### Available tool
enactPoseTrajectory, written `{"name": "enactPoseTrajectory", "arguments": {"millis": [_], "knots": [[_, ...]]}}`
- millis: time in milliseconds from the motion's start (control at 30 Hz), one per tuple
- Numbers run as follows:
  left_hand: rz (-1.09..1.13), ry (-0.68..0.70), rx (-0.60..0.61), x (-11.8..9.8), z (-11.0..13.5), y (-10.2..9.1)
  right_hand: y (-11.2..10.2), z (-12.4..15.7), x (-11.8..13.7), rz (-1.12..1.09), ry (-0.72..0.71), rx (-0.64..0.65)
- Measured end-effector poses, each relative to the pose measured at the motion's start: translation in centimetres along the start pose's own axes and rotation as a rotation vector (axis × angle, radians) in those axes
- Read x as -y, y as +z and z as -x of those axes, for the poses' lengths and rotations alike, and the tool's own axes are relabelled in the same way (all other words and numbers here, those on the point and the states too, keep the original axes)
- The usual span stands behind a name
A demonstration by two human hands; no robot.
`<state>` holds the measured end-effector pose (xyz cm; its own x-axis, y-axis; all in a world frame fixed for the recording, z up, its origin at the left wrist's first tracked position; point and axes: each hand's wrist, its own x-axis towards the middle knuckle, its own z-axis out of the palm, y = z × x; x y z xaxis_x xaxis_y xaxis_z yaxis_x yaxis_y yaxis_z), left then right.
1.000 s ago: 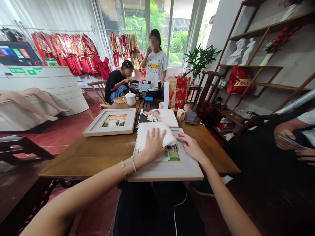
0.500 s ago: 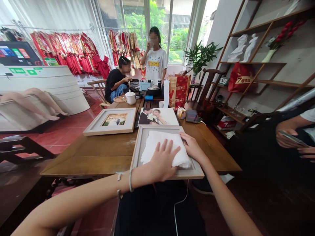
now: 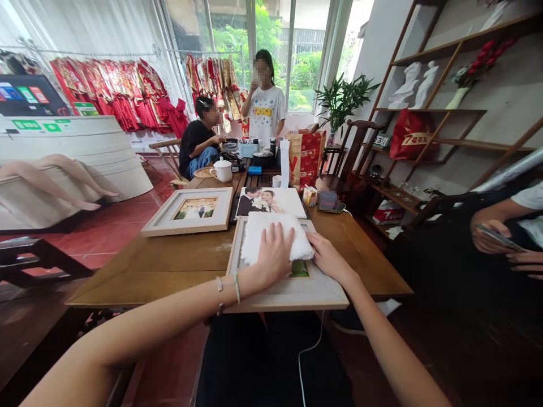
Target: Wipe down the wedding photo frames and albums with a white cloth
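Observation:
A picture frame (image 3: 322,295) with a light wood rim lies at the table's near edge, a bit of green picture showing through its mat. On its upper part rests a folded white cloth (image 3: 253,234). My left hand (image 3: 275,257) lies flat on this cloth, fingers spread and pointing away from me. At the right side of the frame, my right hand (image 3: 330,257) has its fingers bent round the rim, their tips beside the cloth. Just beyond lies a large couple's photo print (image 3: 288,202), partly behind the cloth. A second framed photo (image 3: 220,217) lies to the left.
A lidded white mug (image 3: 223,169), a red-and-tan paper bag (image 3: 303,158), a small carton (image 3: 310,196) and a phone (image 3: 331,201) stand farther back on the wooden table (image 3: 169,271). Two people are at the far end. Another person's hands (image 3: 492,232) hold a phone at right.
My left hand has slid the cloth away from me to the frame's far side, uncovering part of the green picture. My right hand stays at the right rim.

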<state>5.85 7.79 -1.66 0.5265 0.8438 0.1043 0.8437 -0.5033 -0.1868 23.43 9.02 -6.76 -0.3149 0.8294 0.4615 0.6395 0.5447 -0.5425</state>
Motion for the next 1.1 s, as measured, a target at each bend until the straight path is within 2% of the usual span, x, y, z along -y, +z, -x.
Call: {"name": "enactPoseTrajectory", "arguments": {"millis": [100, 267, 333, 433, 533, 600, 700, 767, 900, 1000, 1100], "knots": [[0.006, 0.055, -0.055, 1.1, -3.0, 0.8, 0.1, 0.0, 0.1, 0.012, 0.028, -0.028], [0.13, 0.459, -0.026, 3.9, -6.8, 1.6, 0.2, 0.0, -0.1, 0.09, 0.093, -0.078], [0.19, 0.575, 0.006, 4.9, -7.6, 1.9, 0.2, 0.1, -0.2, 0.11, 0.1, -0.103], [0.244, 0.649, 0.036, 5.7, -7.6, 2.0, 0.2, 0.1, -0.2, 0.106, 0.132, -0.124], [0.281, 0.641, 0.086, 5.4, -5.7, 1.3, 0.2, 0.2, -0.2, 0.08, 0.147, -0.14], [0.301, 0.577, 0.125, 4.3, -3.5, 0.5, 0.3, 0.2, -0.3, 0.062, 0.132, -0.138], [0.329, 0.406, 0.144, 1.4, 1.0, -1.0, 0.6, 0.3, -0.8, 0.044, 0.144, -0.129], [0.366, 0.361, 0.135, -0.9, 4.0, -1.9, 0.7, 0.6, -1.3, 0.044, 0.161, -0.134], [0.374, 0.44, 0.102, -3.8, 8.1, -3.4, 1.0, 0.7, -3.0, 0.046, 0.11, -0.137], [0.345, 0.529, 0.056, -4.1, 9.2, -3.6, 1.2, 0.0, -4.3, 0.081, 0.136, -0.065], [0.266, 0.559, 0.003, -4.0, 9.5, -2.7, 1.1, -0.6, -4.8, 0.091, 0.148, -0.042]]}}
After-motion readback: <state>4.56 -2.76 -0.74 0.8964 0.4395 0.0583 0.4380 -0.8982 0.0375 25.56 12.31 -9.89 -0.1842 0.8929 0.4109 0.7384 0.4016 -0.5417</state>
